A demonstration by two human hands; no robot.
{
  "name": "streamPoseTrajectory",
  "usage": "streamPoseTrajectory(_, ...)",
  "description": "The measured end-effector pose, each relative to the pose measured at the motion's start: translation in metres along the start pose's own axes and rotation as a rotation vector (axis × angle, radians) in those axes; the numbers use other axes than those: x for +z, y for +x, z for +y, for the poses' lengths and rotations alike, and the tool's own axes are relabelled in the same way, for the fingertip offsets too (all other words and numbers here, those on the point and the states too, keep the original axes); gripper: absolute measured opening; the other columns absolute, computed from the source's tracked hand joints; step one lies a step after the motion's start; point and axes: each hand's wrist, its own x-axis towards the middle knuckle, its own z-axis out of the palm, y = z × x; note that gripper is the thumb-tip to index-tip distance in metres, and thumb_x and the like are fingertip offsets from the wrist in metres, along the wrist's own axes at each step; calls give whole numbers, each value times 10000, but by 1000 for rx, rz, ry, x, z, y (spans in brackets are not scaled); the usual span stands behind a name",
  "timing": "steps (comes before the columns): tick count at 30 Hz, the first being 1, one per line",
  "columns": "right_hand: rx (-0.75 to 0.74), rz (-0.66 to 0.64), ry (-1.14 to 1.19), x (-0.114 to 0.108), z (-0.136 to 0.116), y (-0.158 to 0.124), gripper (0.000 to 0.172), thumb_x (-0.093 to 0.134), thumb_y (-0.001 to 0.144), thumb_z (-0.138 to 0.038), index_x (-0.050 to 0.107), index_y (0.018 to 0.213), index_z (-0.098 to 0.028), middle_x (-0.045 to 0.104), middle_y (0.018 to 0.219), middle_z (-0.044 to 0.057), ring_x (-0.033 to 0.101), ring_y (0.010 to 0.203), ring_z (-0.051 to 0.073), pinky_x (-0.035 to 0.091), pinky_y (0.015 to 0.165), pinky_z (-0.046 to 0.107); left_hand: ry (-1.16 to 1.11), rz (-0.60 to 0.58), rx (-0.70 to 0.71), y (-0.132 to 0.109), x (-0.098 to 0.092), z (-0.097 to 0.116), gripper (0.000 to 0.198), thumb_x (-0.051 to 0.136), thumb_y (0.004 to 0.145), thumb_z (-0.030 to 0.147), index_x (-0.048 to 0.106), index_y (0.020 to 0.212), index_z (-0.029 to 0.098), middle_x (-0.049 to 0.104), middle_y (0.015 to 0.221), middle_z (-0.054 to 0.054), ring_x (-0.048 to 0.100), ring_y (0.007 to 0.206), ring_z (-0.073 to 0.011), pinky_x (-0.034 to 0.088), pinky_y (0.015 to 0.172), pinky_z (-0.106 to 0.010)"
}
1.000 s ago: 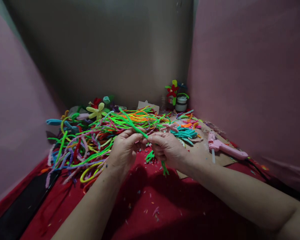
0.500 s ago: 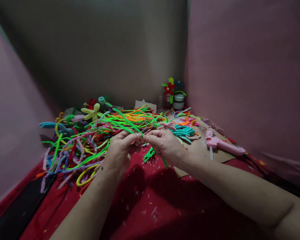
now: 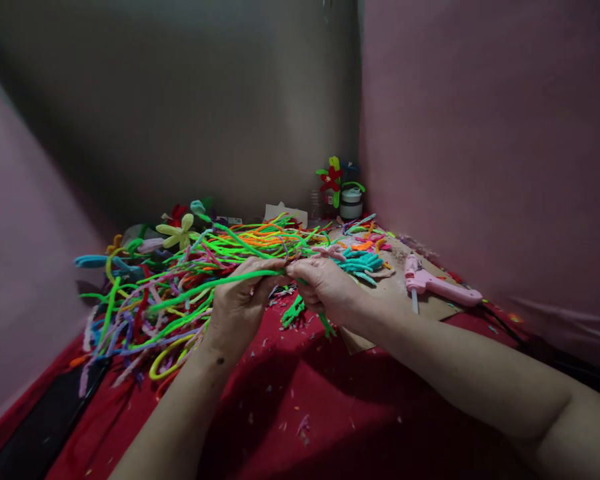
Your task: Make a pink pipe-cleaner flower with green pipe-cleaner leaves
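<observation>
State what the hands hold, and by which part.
The left hand and right hand pinch green strands partway along, not at the ends.

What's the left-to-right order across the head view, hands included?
black flat slab → pale-yellow fuzzy five-petal flower → left hand → right hand → pink pistol-shaped glue gun
</observation>
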Motion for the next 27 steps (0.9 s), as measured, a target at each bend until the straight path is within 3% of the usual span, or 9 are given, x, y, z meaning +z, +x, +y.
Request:
streamPoseTrajectory(6, 13, -183, -38, -4, -5, -3, 137, 466, 729, -178, 504, 598, -166, 210, 390, -110, 111, 345, 44, 90, 332, 180, 359, 28, 223, 2, -16, -5, 120, 607, 772, 212, 709, 828, 241, 587, 820, -27, 530, 787, -165, 427, 676, -277)
streamPoseTrajectory(9, 26, -296, -26, -7, -8, -3, 114, 491, 719, -174, 543, 619, -155, 218, 383, -111, 115, 348, 45, 97, 332, 183, 473, -47, 364, 5, -23, 3, 118, 566, 806, 188, 675, 836, 222, 634, 870, -29, 540, 814, -164, 426, 734, -303)
streamPoseTrajectory(13, 47, -305, -59, -7, -11, -3, 102, 509, 713, -183, 546, 621, -157, 218, 361, -115, 110, 339, 47, 101, 330, 193, 591, -114, 488, 5, -25, 16, 121, 515, 824, 130, 620, 829, 191, 665, 849, -40, 564, 785, -165, 425, 744, -316)
streamPoseTrajectory(16, -117, -246, -242, -5, -11, -5, 110, 517, 714, -196, 548, 617, -155, 282, 394, -97, 189, 361, 48, 164, 358, 198, 716, -135, 462, 2, -25, 25, 91, 522, 806, 148, 601, 772, 179, 655, 773, -48, 556, 741, -181, 414, 706, -322)
streamPoseTrajectory(18, -347, -182, -500, -3, -10, -9, 149, 492, 734, -187, 543, 600, -147, 358, 460, -66, 286, 425, 52, 232, 414, 198, 749, -167, 331, 1, -26, 33, 110, 526, 795, 193, 595, 711, 178, 630, 701, -41, 547, 702, -185, 397, 671, -318)
streamPoseTrajectory(20, -600, -94, -841, -2, -7, -14, 188, 452, 763, -179, 527, 595, -145, 408, 514, -40, 344, 487, 64, 263, 472, 212, 646, -214, 61, 1, -28, 40, 154, 532, 776, 242, 585, 648, 176, 591, 625, -25, 530, 639, -173, 378, 610, -297)
streamPoseTrajectory(24, -1025, 4, -1408, 1, 0, -25, 193, 386, 813, -173, 533, 689, -151, 496, 561, -1, 392, 507, 99, 252, 495, 263, -21, -239, -669, 5, -32, 48, 171, 613, 665, 274, 543, 559, 160, 526, 529, 12, 469, 515, -115, 350, 512, -243)
streamPoseTrajectory(27, -1227, -16, -1504, 3, 4, -29, 212, 357, 838, -144, 542, 734, -147, 522, 581, 12, 421, 520, 113, 259, 503, 283, -505, -213, -1016, 6, -35, 49, 175, 655, 567, 216, 504, 512, 149, 469, 480, 32, 392, 445, -71, 311, 446, -207)
